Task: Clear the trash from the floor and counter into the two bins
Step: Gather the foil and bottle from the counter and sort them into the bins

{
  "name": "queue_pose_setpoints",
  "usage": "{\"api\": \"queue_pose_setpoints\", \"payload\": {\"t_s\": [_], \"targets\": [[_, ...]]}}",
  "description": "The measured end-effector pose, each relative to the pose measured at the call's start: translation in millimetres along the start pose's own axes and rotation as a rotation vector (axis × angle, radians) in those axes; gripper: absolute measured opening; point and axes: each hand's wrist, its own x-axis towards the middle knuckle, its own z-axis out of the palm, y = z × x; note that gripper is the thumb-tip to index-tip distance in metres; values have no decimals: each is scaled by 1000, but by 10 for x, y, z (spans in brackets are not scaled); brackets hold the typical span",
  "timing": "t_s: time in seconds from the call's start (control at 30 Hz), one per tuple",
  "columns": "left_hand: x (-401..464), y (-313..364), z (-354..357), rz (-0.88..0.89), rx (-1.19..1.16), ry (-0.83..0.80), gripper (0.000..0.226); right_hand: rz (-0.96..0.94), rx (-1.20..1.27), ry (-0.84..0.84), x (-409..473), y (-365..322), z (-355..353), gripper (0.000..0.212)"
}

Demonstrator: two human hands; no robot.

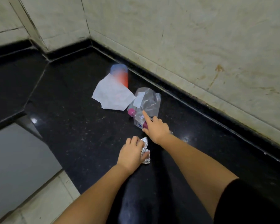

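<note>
Trash on floor: one paper sheet [112,94], one bottle [138,118], one cup [120,74] (blurred); left hand [132,152] clutches foil ball [145,150], right hand [157,129] points.

A crumpled ball of silver foil [145,150] sits nearest, on the black floor. Just beyond it, slightly right, a crushed clear plastic bottle [138,118] with a pink cap lies on its side, under a clear plastic bag [149,101]. To the left, a torn white paper [112,95] lies flat, overlapping a blue and red cup [121,74] lying farthest, near the wall.
</note>
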Motion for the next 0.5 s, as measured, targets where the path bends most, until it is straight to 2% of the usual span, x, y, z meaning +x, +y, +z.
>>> {"api": "queue_pose_setpoints", "payload": {"t_s": [0.13, 0.23, 0.33, 0.5], "targets": [[62, 69, -131, -47, 40, -143, 41, 51, 6, 15, -216, 217, -122, 73], [30, 82, -240, -161, 13, -209, 45, 80, -6, 52, -470, 437, -301, 72], [-183, 159, -322, -260, -26, -203, 46, 95, -14, 85, -804, 664, -476, 72], [-765, 629, -468, -306, -71, -126, 43, 108, 62, 96, -1529, 902, -580, 65]]}}
